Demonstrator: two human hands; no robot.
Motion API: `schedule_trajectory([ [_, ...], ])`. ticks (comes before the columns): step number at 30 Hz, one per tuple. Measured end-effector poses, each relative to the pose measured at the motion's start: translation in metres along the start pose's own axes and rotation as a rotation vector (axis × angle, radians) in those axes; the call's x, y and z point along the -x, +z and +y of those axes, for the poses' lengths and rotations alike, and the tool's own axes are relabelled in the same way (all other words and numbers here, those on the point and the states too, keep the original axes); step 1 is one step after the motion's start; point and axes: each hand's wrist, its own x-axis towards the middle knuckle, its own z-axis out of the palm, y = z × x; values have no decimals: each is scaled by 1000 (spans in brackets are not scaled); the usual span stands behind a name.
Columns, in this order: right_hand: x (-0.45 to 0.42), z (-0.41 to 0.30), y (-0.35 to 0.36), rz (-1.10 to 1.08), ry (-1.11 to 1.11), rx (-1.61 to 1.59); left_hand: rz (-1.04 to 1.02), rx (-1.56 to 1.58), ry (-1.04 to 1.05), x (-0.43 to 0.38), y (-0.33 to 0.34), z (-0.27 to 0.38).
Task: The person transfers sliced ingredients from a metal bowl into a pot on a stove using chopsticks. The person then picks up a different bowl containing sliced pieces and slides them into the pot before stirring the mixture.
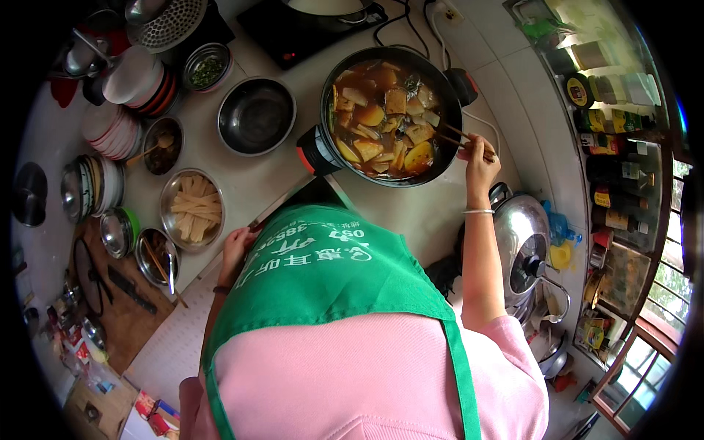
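My right hand grips a pair of wooden chopsticks, their tips in the stew at the right side of the pot. That black electric pot holds sliced potato, browned tofu-like pieces and other chunks in reddish-brown broth. My left hand is low at the counter's front edge, beside my green apron; its fingers are partly hidden. Closest to it stands a steel bowl of pale, flat strips, perhaps dried tofu skin.
An empty dark metal bowl sits left of the pot. Behind are a bowl of chopped greens and an induction cooker. Bowls stack at left, near a knife on a wooden board. A lidded steel pot stands at right.
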Motion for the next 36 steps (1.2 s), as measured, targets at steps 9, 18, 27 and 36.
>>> schedule_trajectory([
  [9, -32, 12, 45, -25, 32, -201, 49, 40, 15, 2, 2, -7],
  [18, -15, 0, 79, -222, -56, -182, 64, 10, 34, 8, 5, -2],
  [27, 42, -63, 65, -479, -312, 178, 49, 10, 27, 6, 5, 3],
  [36, 71, -105, 32, -638, -392, 343, 10, 0, 36, 6, 5, 5],
])
